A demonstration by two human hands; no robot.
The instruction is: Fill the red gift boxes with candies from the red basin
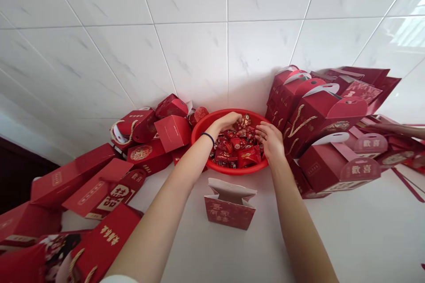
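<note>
A red plastic basin (232,170) against the wall holds many small red wrapped candies (239,143). My left hand (229,120), with a dark band at the wrist, reaches over its back left side. Its fingers are closed on a red and gold wrapped candy (245,120) at the fingertips. My right hand (270,138) is over the basin's right side, fingers slightly apart and bent towards the candies; I see nothing held in it. In front of the basin stands a small red paper gift bag (229,213), upright, its white-edged top open.
Red gift boxes (172,131) with rope handles crowd the table's left side, one red box (108,234) lying near my left forearm. More red boxes (335,163) are stacked at right, close to the basin. A white tiled wall (195,53) rises behind the white table (361,234).
</note>
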